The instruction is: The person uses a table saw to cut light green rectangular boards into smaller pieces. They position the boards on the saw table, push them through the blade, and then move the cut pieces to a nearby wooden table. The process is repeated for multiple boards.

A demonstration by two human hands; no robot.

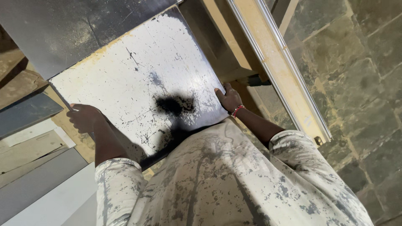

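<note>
Seen from above, a large white scuffed board (138, 79) lies flat in front of a person, whose left hand (85, 117) is curled around its left edge. At its right edge the right hand (228, 99), a red thread at the wrist, is clamped too. This looks like carrying or positioning; next likely calls for keeping both grips level beside the long pale wooden frame (276, 67) right of the board.

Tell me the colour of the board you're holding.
White, with black scuffs and specks, clearest in the head view.
</note>
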